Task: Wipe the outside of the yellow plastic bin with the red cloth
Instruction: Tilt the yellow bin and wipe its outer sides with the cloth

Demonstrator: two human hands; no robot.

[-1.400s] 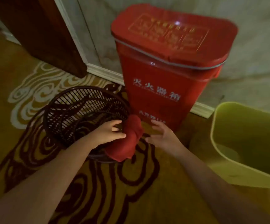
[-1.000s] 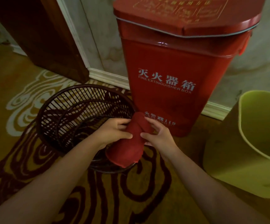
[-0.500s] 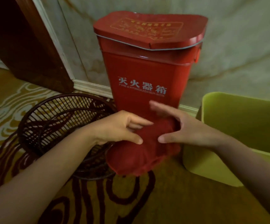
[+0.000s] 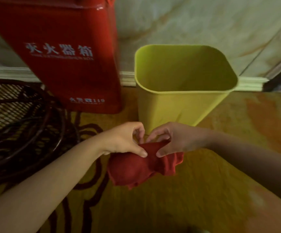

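Note:
The yellow plastic bin [image 4: 180,108] stands upright on the carpet against the wall, its open top facing me. Just in front of its near lower wall, my left hand [image 4: 123,140] and my right hand [image 4: 173,140] both pinch the top edge of the red cloth [image 4: 136,167]. The cloth hangs bunched below my fingers, just clear of the bin's near wall. Both forearms reach in from the bottom corners.
A tall red fire extinguisher box [image 4: 65,52] stands left of the bin against the wall. A dark wire basket [image 4: 18,125] lies on the patterned carpet [image 4: 170,207] at the left. A white baseboard [image 4: 250,84] runs behind.
Both hands carried the cloth rightward from the wire basket to the front of the yellow bin. My view swung right, so the bin now sits in the centre.

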